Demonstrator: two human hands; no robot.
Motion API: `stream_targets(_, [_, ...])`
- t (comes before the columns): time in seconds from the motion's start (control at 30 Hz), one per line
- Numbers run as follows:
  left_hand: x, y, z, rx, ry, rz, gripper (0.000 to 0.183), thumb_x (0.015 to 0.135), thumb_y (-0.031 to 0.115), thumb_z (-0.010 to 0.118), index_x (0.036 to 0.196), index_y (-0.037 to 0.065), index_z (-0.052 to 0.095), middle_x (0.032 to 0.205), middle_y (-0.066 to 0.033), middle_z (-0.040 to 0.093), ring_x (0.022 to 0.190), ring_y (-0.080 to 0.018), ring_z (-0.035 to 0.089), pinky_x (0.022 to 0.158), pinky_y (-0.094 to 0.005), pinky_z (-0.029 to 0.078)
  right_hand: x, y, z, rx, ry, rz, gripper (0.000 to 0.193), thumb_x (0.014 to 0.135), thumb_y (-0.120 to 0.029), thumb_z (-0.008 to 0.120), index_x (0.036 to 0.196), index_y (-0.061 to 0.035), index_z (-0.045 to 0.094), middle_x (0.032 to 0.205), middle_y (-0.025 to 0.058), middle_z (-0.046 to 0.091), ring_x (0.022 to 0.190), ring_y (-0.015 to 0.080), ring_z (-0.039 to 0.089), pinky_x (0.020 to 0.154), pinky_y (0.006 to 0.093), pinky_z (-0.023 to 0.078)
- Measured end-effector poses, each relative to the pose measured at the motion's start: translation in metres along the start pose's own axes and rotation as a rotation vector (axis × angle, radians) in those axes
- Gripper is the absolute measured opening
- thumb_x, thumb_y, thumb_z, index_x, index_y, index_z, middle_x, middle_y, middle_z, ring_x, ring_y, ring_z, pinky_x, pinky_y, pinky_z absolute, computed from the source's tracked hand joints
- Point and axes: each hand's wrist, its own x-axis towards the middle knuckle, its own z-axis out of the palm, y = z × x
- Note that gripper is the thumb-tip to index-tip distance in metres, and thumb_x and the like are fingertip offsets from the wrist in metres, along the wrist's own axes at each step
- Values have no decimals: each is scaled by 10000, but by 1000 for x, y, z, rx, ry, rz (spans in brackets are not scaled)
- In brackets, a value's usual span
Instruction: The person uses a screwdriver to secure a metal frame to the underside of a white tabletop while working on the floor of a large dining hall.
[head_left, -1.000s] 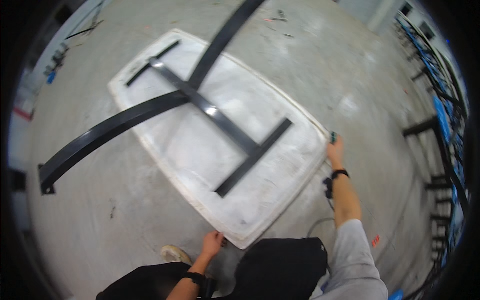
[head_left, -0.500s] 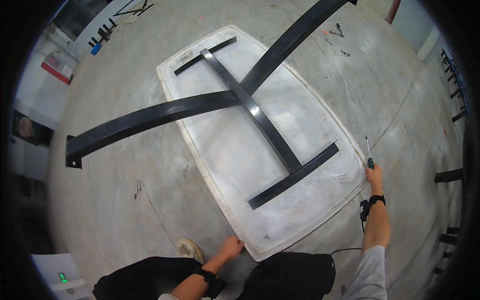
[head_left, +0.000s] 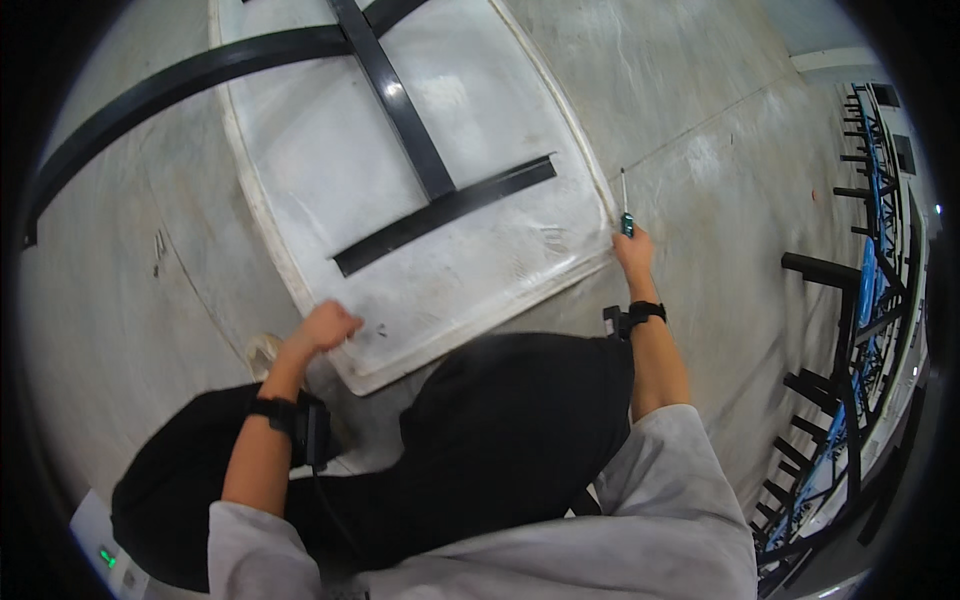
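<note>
A white tabletop-like panel with a rounded rim lies flat on the floor before me. A black metal frame is on it, with a long bar, a crossbar and a curved leg reaching left. My right hand is closed around a screwdriver with a green handle, its thin shaft pointing away, by the panel's right edge. Over the near left corner, my left hand has its fingers curled; whatever they hold, if anything, is hidden. Close to its fingertips, small dark pieces lie on the panel.
Small metal parts lie on the floor to the left. At the right, several black metal frames stand in a row, with blue material among them. My light shoe is beside the near left corner.
The view has shifted down and to the right. My left hand has risen from the panel's near left edge to over its corner. The screwdriver remains in my right hand.
</note>
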Motion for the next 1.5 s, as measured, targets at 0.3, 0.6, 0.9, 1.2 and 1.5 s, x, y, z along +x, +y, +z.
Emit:
stream_targets(0.3, [59, 113, 76, -140, 140, 467, 282, 786, 218, 474, 659, -19, 561, 531, -106, 528, 468, -181, 536, 439, -307, 438, -12, 31, -34, 49, -99, -118, 239, 608, -186, 527, 734, 17, 534, 658, 226, 540, 645, 389, 518, 596, 415, 403])
stream_targets(0.6, [62, 230, 117, -1139, -320, 295, 399, 861, 355, 390, 1035, 18, 516, 1034, -90, 530, 951, -194, 467, 795, -357, 389, -56, -155, -113, -288, -645, -451, 298, 688, -255, 558, 760, 35, 562, 684, 222, 563, 685, 369, 548, 617, 397, 433])
stream_targets(0.9, [82, 224, 118, -1014, -220, 415, 570, 862, 426, 341, 1237, -3, 359, 1308, -165, 316, 1227, -261, 255, 992, -364, 194, -57, -183, -82, -560, -652, -511, 312, 694, -237, 552, 784, 61, 567, 712, 259, 563, 712, 385, 562, 655, 415, 457])
stream_targets(1.2, [90, 223, 116, -855, -56, 315, 511, 832, 472, 365, 1154, 104, 511, 1317, -194, 275, 1206, -350, 273, 981, -377, 247, -58, -190, -82, -507, -625, -539, 293, 699, -223, 512, 773, 55, 564, 674, 256, 544, 642, 390, 532, 616, 411, 431])
stream_targets(1.5, [87, 220, 112, -871, 18, 328, 491, 839, 466, 367, 1104, 92, 545, 1084, -175, 537, 1026, -324, 488, 856, -358, 368, -57, -194, -83, -471, -643, -531, 285, 698, -211, 514, 778, 58, 564, 651, 251, 535, 613, 368, 532, 595, 397, 429])
